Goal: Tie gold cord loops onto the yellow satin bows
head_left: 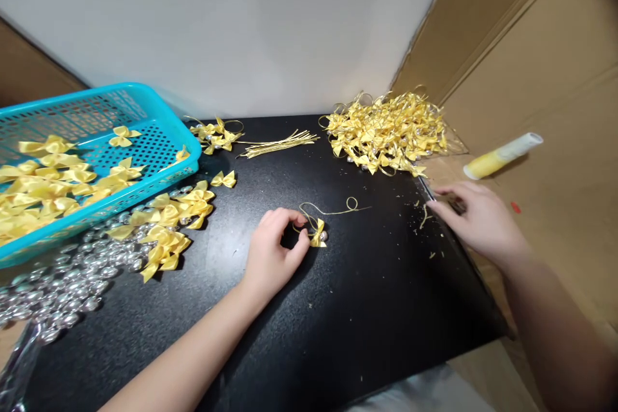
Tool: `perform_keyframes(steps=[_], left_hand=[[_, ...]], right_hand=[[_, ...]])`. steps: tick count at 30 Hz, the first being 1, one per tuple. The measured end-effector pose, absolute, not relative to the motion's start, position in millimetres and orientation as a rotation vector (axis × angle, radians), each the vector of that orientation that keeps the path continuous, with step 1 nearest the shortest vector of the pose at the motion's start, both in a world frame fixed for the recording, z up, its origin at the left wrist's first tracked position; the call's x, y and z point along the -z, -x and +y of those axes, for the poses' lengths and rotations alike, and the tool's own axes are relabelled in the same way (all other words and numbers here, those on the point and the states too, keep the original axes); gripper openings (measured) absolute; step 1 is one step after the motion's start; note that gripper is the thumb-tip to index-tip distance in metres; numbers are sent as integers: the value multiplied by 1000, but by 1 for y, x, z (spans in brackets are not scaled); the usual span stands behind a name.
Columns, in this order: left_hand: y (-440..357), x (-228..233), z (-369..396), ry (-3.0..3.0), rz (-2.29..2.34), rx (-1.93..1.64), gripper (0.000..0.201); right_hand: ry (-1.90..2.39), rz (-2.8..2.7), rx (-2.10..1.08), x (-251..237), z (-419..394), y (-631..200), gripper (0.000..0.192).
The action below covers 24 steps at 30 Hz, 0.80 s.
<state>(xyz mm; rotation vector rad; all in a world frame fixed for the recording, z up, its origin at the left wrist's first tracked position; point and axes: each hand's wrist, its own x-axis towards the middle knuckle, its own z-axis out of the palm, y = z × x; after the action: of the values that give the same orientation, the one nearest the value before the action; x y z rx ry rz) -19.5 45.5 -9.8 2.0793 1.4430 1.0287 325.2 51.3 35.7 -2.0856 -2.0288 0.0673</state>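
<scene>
Left hand (pixel 276 248): fingers curled, pinching a yellow bow (pixel 318 234) with gold cord, mid black surface (pixel 338 322).
Right hand (pixel 476 219): flat, fingers loosely extended, touching a dark tool (pixel 441 198) at the surface's right edge.

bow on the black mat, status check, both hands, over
Left hand pinching yellow bow with gold cord. Right hand flat at mat edge. Nothing between them.

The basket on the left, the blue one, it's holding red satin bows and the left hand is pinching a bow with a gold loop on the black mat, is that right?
Not quite. The bows in the blue basket are yellow, not red, as the head view shows. The rest holds: the left hand pinches a bow with a gold loop on the black mat.
</scene>
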Motion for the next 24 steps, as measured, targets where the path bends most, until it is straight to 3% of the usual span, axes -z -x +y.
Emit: perform_keyframes(steps=[4,9,24], left_hand=[[29,8,50,-2410,1430,-1056,10],[40,10,57,-2846,1368,-983,19],[36,9,66,-3108,1237,-837,10]], right_hand=[[2303,-1977,184,-12,19,-369,34],[2416,-1850,234,-4,4,-370,43],[2453,-1774,94,-4,16,-374,29]])
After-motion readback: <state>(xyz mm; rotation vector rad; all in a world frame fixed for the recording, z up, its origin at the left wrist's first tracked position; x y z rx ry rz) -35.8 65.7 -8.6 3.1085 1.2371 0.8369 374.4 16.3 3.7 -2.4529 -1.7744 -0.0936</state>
